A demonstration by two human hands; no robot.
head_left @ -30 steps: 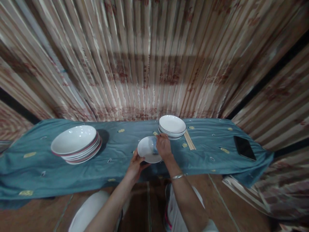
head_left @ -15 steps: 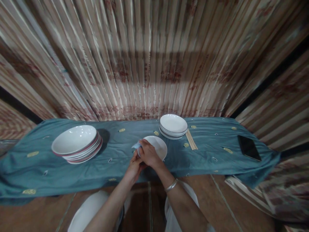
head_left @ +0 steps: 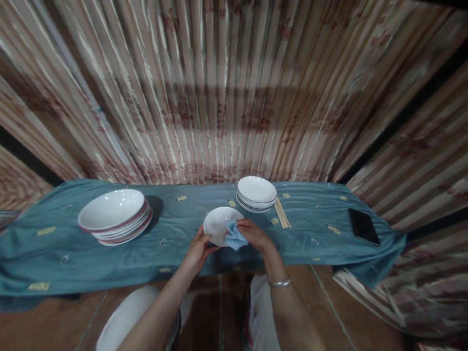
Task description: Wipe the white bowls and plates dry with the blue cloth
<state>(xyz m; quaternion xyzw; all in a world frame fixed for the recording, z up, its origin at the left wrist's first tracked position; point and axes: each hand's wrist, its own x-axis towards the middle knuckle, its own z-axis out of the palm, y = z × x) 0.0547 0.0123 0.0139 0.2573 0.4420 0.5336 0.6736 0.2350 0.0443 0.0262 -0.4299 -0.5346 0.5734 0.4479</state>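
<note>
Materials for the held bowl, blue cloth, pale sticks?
Held bowl: probably glazed ceramic, smooth white with a faint sheen. Blue cloth: matte, soft-looking fabric, crumpled into folds; fibre unclear. Pale sticks: likely wood or bamboo, straw-coloured, no gloss visible.

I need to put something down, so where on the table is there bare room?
Bare patches: between the large bowls and the held bowl, and between the thin sticks and the dark flat device. It is crowded around the held bowl: left hand, right hand and blue cloth at it, smaller stacked bowls just behind, thin sticks beside them.
</note>
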